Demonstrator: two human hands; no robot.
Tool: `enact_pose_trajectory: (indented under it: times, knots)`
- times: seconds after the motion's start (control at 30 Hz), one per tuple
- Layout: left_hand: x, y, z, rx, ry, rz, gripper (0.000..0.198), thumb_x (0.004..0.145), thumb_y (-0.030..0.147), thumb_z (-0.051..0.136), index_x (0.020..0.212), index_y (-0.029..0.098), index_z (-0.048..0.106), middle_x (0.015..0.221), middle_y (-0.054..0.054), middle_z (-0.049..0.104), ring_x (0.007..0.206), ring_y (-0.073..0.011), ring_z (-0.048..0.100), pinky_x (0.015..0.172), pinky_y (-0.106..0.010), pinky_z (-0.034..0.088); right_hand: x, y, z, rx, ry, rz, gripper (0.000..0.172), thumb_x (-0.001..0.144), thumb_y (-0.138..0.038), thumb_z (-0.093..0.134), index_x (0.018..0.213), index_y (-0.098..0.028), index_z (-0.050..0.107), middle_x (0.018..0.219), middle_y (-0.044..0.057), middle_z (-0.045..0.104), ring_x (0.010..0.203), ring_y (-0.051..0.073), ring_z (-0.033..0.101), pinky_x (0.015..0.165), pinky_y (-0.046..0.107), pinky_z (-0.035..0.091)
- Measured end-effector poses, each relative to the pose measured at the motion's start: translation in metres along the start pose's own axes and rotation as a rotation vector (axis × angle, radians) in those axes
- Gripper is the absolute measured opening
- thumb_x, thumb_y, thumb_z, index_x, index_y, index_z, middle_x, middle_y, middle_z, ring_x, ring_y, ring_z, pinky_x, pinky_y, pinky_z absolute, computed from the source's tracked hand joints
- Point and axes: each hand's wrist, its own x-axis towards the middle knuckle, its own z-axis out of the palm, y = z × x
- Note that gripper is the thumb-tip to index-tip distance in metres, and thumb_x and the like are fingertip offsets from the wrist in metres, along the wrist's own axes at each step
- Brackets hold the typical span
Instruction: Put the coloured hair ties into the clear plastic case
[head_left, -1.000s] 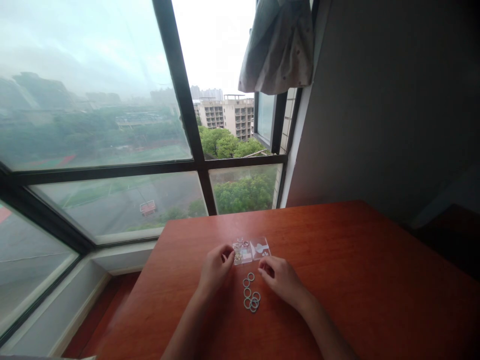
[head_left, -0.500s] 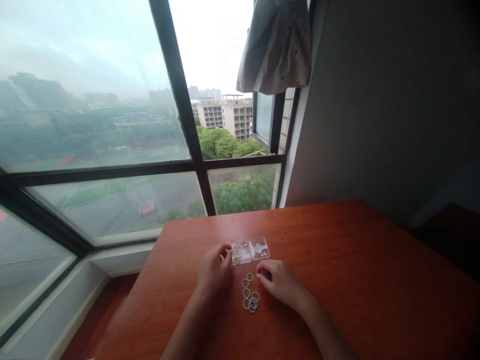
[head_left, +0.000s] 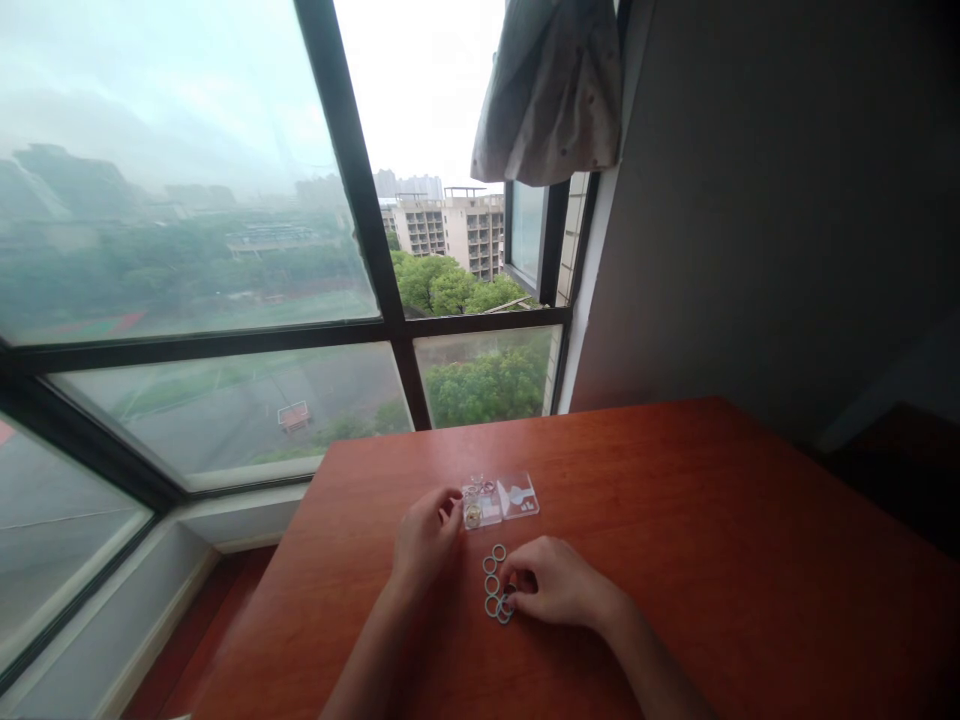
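A small clear plastic case (head_left: 491, 518) lies opened flat on the table, with small rings and trinkets in its left half. My left hand (head_left: 426, 535) is closed at the case's left edge, thumb and forefinger on it. Nearer to me, several pale grey-green rings (head_left: 491, 584) lie in a loose curved row, some overlapping at the lower end. My right hand (head_left: 559, 582) is over the right side of these rings. Its thumb and forefinger close on one ring, which they partly hide.
The reddish-brown wooden table (head_left: 675, 500) stretches out to the right. Beyond its far edge are dark-framed windows (head_left: 225, 335), one pane swung outward. A bunched curtain (head_left: 551, 110) hangs above, beside a grey wall (head_left: 750, 250).
My right hand has come down toward me from beside the case to the rings, and now covers part of the lower cluster. My left hand stays at the case.
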Motion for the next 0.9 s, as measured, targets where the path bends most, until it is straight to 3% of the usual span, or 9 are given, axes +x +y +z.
enact_pose_trajectory:
  times: [0.33, 0.63, 0.9]
  knots:
    - [0.000, 0.001, 0.000, -0.019, -0.008, 0.031, 0.025, 0.088, 0.036, 0.048, 0.091, 0.019, 0.066, 0.071, -0.001, 0.067, 0.060, -0.0147, 0.058, 0.058, -0.024, 0.041, 0.001, 0.000, 0.002, -0.013, 0.016, -0.004, 0.017, 0.072, -0.017, 0.061, 0.081, -0.024, 0.074, 0.073, -0.002, 0.070, 0.064, 0.012, 0.060, 0.058, 0.019, 0.036]
    - [-0.003, 0.006, 0.006, -0.107, -0.031, 0.153, 0.020, 0.089, 0.030, 0.048, 0.094, 0.018, 0.064, 0.072, -0.001, 0.064, 0.058, -0.0121, 0.054, 0.058, -0.022, 0.041, 0.012, 0.007, 0.005, 0.081, 0.400, 0.054, 0.007, 0.079, -0.017, 0.058, 0.077, -0.019, 0.064, 0.066, -0.001, 0.062, 0.060, 0.012, 0.054, 0.058, 0.021, 0.037]
    - [-0.015, 0.038, 0.005, -0.036, -0.196, 0.331, 0.019, 0.092, 0.031, 0.048, 0.095, 0.021, 0.064, 0.081, -0.001, 0.063, 0.063, -0.0114, 0.053, 0.060, -0.021, 0.040, 0.013, 0.011, 0.003, 0.144, 0.496, 0.053, 0.008, 0.082, -0.023, 0.059, 0.079, -0.019, 0.065, 0.064, -0.001, 0.061, 0.057, 0.013, 0.053, 0.054, 0.022, 0.037]
